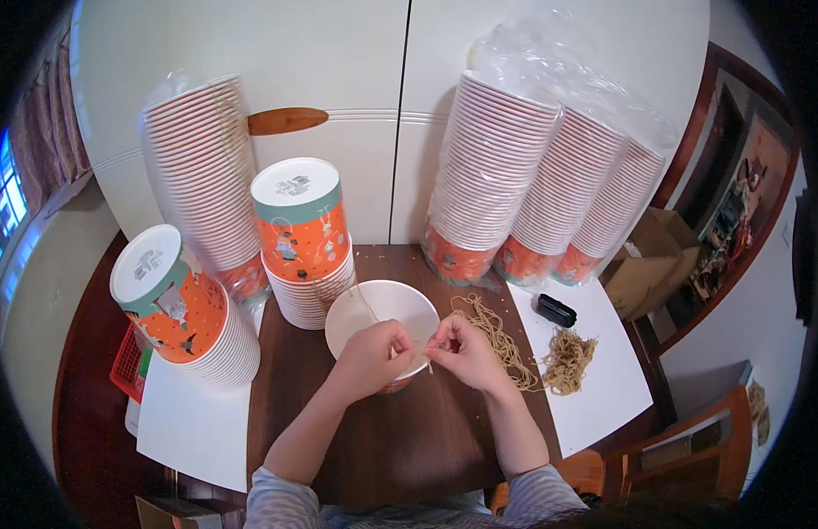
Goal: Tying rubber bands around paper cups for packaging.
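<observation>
A white-lined paper bucket (347, 319) stands open side up on the brown table, right in front of me. Over its near rim, my left hand (374, 357) and my right hand (462, 351) are close together, fingertips pinched. A tan string (367, 302) runs from the bucket's far left rim across its mouth to my left hand. Between my fingers only a bit of it shows, and a short end hangs under my right fingertips. Beside my right hand lies a loose heap of tan strings (501, 339).
Upside-down orange and green bucket stacks (299, 220) (175, 300) stand at the left. Plastic-wrapped bucket stacks (197, 167) (497, 159) rise behind. A black case (555, 309) and a string bundle (568, 361) lie on the white right part of the table (603, 397). A wooden chair (691, 450) is at lower right.
</observation>
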Motion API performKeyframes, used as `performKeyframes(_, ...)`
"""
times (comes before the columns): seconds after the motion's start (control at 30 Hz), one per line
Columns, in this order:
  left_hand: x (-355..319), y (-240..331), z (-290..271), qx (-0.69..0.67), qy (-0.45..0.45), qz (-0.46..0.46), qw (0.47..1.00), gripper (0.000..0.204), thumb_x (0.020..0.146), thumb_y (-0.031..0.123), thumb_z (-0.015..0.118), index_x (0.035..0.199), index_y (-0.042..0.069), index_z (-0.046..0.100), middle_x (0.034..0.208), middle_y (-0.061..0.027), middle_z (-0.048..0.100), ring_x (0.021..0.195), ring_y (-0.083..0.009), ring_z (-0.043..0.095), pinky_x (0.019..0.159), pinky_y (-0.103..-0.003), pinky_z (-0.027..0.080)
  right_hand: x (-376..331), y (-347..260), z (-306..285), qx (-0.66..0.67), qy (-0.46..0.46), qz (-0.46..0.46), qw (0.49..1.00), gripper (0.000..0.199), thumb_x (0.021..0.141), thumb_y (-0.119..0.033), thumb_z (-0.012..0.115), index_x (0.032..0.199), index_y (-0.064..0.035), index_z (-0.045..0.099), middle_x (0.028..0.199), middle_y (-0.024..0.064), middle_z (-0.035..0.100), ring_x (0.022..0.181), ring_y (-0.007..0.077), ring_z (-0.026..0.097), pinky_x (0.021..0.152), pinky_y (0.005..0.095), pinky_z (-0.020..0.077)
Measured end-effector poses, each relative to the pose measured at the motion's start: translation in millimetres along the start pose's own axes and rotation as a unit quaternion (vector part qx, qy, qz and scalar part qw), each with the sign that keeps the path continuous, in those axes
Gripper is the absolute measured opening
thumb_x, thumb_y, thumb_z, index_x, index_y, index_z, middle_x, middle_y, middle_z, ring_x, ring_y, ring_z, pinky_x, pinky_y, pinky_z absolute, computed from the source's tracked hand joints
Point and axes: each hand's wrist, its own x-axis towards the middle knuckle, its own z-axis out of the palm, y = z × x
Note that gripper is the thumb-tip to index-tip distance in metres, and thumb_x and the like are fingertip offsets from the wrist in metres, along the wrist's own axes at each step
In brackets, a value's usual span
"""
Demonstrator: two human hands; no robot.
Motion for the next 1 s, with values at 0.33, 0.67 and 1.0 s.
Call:
performKeyframes(0.33,-6.3,7.1,19.4,0.201,0.022,0.045,0.978,0.013,0.066,0.023,0.065,0.068,0.01,0.063,0.066,-0.0042,0.055,0.066,-0.0207,0.056,0.056,-0.033,0.045,4.0,4.2,0.8,0.143,-0.016,0.035,0.989,0.027,0.072,0.002,0.062,0.082,-0.0069,0.039,0.072,-0.0001,0.054,0.064,0.0036,0.047,0.055,0.0177,0.038)
performKeyframes(0.67,-2.8,1.5,31.6,0.212,0.062,0.041,0.974,0.014,0.066,0.023,0.065,0.063,0.01,0.062,0.061,-0.0035,0.054,0.063,-0.0209,0.056,0.053,-0.034,0.045,4.4,2.2,1.1,0.198,-0.016,0.046,0.979,0.027,0.073,0.004,0.061,0.082,-0.0054,0.038,0.074,0.0031,0.054,0.066,0.0066,0.052,0.057,0.0192,0.0433)
performKeyframes(1.0,-2.4,-0.7,26.2,0.202,0.064,0.049,0.976,0.008,0.069,0.019,0.061,0.066,0.011,0.062,0.063,-0.0051,0.056,0.062,-0.0218,0.056,0.053,-0.034,0.045,5.7,5.6,-3.7,0.179,-0.027,0.043,0.983,0.027,0.073,0.004,0.061,0.083,-0.0059,0.038,0.074,0.0027,0.055,0.069,0.0071,0.053,0.061,0.0192,0.0442)
